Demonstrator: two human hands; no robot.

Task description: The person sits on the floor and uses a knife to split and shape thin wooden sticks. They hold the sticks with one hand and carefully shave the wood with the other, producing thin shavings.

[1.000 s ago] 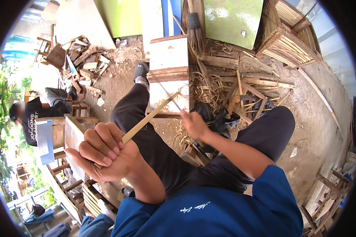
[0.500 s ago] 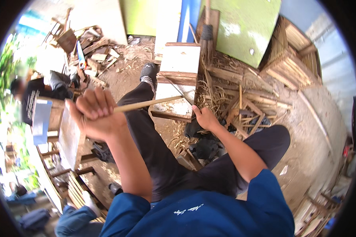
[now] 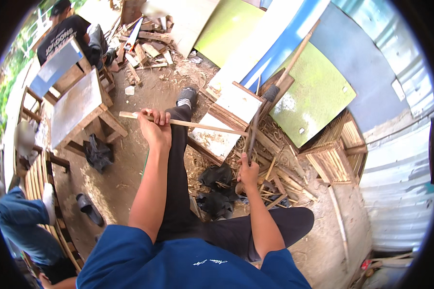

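My left hand (image 3: 155, 127) is closed around a thin wooden strip (image 3: 202, 126) that runs rightward over a low bench with white panels (image 3: 218, 132). My right hand (image 3: 247, 174) grips a knife with a long dark blade (image 3: 253, 130), its blade pointing away from me. The strip's far end meets the blade or lies just against it; I cannot tell whether they touch. Most of the knife's handle is hidden in my fist. Wood shavings (image 3: 270, 132) are scattered beside the bench.
Thin sticks (image 3: 279, 166) and black plastic bags (image 3: 216, 192) lie near my right leg. A green board (image 3: 318, 91) leans beyond a slatted wooden crate (image 3: 330, 159). Left are a small wooden table (image 3: 77, 108), scrap wood (image 3: 149, 45), a sandal (image 3: 89, 209) and two seated people.
The view has swung, shifting the surroundings. The knife blade, earlier slanting to the left across the bench, now points away from me. More of the strip shows on both sides of my left hand.
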